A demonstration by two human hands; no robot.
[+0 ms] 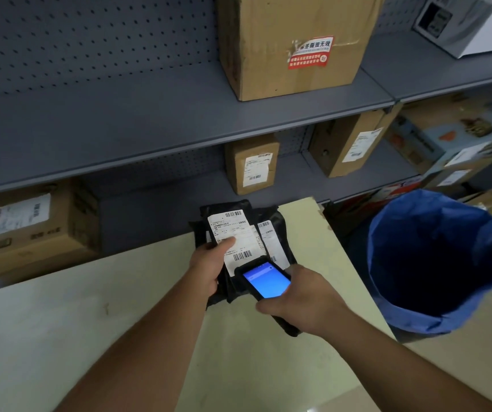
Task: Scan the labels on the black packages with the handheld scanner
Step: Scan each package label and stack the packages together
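Your left hand [206, 264] gripped the stack of black packages [240, 233] above the far edge of the pale table [90, 322], fingers wrapped underneath and thumb pressed on the top white label [236, 233]. Your right hand [304, 295] was closed around the scanner [264, 279], its blue screen lit, its front end touching the label's lower barcode. A blue-lined bin [435, 263] stood just right of the table.
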